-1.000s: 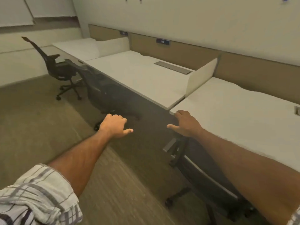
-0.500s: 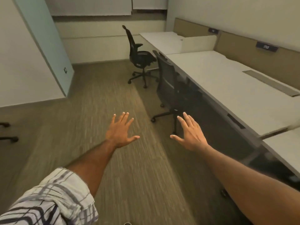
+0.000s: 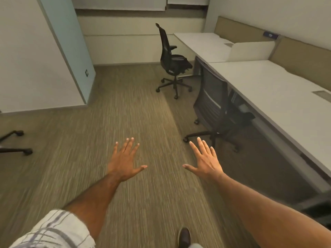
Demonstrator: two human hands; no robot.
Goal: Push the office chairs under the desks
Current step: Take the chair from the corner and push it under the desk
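Swinging round, we face the far chair [image 3: 172, 58], not yet under its desk [image 3: 200, 43], left hand [image 3: 123, 162] and right hand [image 3: 206, 161] spread, empty.

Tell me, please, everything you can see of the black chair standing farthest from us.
The far chair is black, with a tall, narrow, curved back, an armrest, a padded seat and a star base on casters. It stands upright on the carpet, seat turned toward the far desk, not yet pushed under it.

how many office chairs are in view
3: far chair out by the far desk, near chair against the near desk, chair base at the left edge. Others may be hidden.
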